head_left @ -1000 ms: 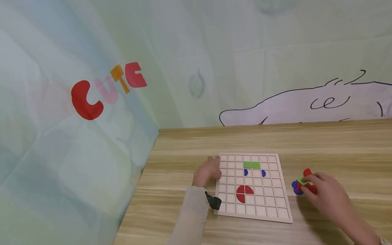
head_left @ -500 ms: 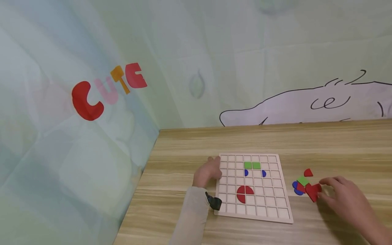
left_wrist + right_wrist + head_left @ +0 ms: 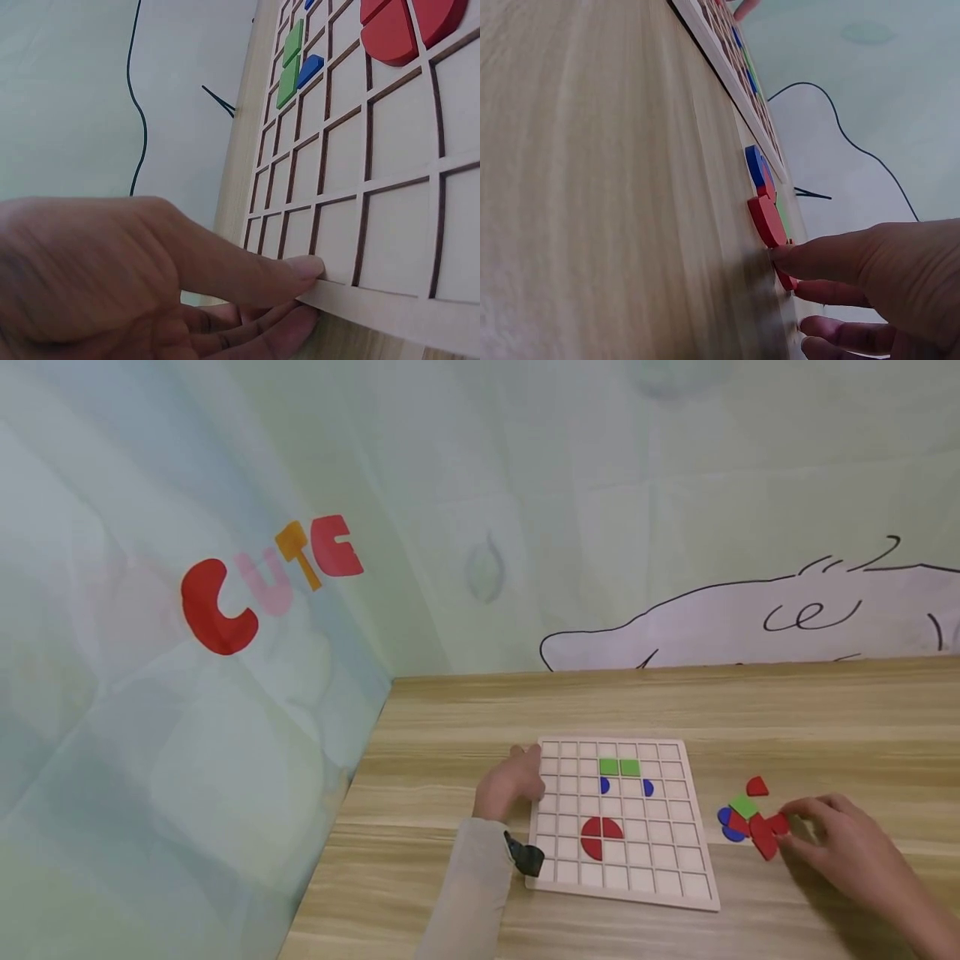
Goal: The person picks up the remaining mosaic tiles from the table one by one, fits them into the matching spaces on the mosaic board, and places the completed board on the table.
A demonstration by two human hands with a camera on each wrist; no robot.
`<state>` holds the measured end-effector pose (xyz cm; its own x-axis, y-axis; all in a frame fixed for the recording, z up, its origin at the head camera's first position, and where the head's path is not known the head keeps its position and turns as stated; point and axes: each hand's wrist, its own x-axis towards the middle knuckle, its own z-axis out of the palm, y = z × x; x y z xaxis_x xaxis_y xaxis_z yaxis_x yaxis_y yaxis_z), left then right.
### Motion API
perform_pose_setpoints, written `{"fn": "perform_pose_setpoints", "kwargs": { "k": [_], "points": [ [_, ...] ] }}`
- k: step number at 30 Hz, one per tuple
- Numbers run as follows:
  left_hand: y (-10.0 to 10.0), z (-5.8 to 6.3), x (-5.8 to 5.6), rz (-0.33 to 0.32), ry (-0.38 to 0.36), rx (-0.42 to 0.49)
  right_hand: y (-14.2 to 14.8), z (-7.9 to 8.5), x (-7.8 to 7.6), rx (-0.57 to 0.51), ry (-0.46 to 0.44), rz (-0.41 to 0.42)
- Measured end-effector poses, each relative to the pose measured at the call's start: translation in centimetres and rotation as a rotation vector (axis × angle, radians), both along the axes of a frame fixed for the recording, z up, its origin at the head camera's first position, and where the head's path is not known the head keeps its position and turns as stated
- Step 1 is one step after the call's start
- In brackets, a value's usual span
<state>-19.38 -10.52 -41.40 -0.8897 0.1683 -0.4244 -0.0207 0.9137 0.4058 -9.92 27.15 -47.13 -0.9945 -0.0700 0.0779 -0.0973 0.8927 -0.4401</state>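
My left hand (image 3: 512,783) grips the left edge of a wooden grid board (image 3: 660,814); in the left wrist view its thumb lies on the rim, fingers lower at the edge. Set in the board are two green squares (image 3: 619,767), two small blue half-rounds (image 3: 648,788) and three red quarter-circles (image 3: 592,848) forming most of a disc. Right of the board, my right hand (image 3: 847,852) pinches a small red piece (image 3: 780,824) between thumb and forefinger, low at the table. This piece is partly hidden by the thumb in the right wrist view.
Beside the pinched piece lies a loose cluster: a red piece (image 3: 763,839), a green square (image 3: 744,807) and blue pieces (image 3: 733,834). A red quarter-circle (image 3: 757,787) lies apart behind them. A printed cloth wall (image 3: 465,510) stands along the table's (image 3: 450,710) back and left.
My right hand has drawn back rightward from over the cluster, uncovering it, and a red piece has come apart from another with it. The left hand stays on the board.
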Motion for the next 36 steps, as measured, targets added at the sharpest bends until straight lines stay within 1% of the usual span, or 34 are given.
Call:
{"fn": "perform_pose_setpoints", "kwargs": {
  "k": [8, 15, 24, 26, 33, 36],
  "points": [
    [0.1, 0.0, 0.0, 0.000, 0.003, -0.013, 0.3, -0.1, -0.1, -0.006, -0.013, 0.004],
    [0.1, 0.1, 0.1, 0.004, -0.006, -0.013, 0.3, -0.3, 0.0, -0.004, 0.021, -0.001],
    [0.1, 0.1, 0.3, -0.003, -0.015, -0.019, 0.5, -0.1, -0.4, -0.007, -0.034, -0.008],
    [0.1, 0.1, 0.2, -0.005, -0.016, -0.020, 0.4, 0.1, -0.4, -0.008, -0.023, -0.013],
    [0.1, -0.1, 0.1, -0.007, -0.004, -0.032, -0.6, 1.2, 0.0, -0.039, 0.101, -0.015],
    [0.1, -0.1, 0.2, -0.008, -0.004, -0.027, -1.3, 1.9, 0.1, -0.058, 0.114, -0.012]
  ]
}}
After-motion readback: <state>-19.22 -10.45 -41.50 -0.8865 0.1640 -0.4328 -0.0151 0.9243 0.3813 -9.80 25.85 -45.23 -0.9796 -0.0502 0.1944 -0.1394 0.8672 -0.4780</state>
